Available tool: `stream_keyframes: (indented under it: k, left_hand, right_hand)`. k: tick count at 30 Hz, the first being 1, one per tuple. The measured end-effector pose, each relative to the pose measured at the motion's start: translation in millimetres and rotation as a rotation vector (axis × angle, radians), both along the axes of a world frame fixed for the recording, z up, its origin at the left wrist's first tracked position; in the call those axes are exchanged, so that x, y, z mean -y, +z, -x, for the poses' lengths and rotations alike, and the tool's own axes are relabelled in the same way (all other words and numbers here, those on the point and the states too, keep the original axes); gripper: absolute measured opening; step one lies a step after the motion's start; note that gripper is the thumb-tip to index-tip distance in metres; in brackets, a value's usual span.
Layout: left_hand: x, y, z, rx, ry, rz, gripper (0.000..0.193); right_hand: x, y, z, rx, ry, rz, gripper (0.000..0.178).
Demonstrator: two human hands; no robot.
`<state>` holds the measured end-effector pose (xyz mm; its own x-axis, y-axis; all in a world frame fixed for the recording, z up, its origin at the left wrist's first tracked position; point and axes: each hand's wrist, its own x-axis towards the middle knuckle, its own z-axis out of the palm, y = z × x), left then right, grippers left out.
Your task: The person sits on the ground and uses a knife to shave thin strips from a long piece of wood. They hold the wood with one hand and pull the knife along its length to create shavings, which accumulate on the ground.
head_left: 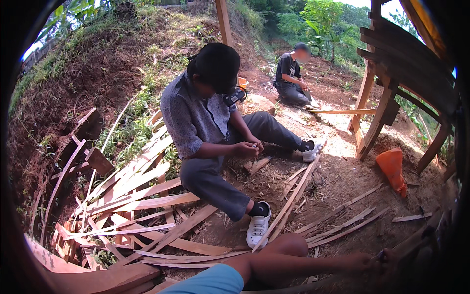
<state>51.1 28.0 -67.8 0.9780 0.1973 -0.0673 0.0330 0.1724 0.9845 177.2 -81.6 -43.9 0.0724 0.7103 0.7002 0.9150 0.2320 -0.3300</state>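
My left arm reaches across the lower right, out of a light blue sleeve (208, 281) and past my bent knee (289, 245). At its end my left hand (363, 262) is closed in deep shade, around something small that I cannot make out. A second dark patch of skin right beside it may be my right hand (389, 257); its fingers are too dark to read. Close to the hands, dim long shapes run toward the right rim. Thin wooden strips (345, 228) lie on the soil just beyond my arm.
A person in a patterned shirt (183, 112) sits ahead, hands together on a small object. Farther back another person (291, 76) kneels over a board. Split wood strips (142, 196) pile up at left. An orange bag (391, 171) lies by a timber frame (364, 105).
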Motion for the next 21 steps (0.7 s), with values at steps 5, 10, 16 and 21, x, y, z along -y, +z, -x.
stream_keyframes:
  k: [5,10,16,21]
  left_hand:
    - [-1.3,-18.8,5.3,0.120,0.101,-0.133,0.031]
    - [1.1,5.9,21.6,0.059,0.043,-0.046,0.032]
    - [-5.0,34.1,45.4,-0.014,0.011,-0.021,0.033]
    - [-13.6,18.1,39.4,0.051,0.006,-0.072,0.036]
  right_hand:
    - [-17.2,49.7,49.9,-0.239,0.066,0.129,0.029]
    - [-13.6,39.6,45.9,-0.151,0.060,0.128,0.031]
    - [-4.2,27.2,30.4,-0.103,0.062,0.116,0.034]
    - [-1.3,52.8,18.8,-0.640,-0.174,-0.074,0.042]
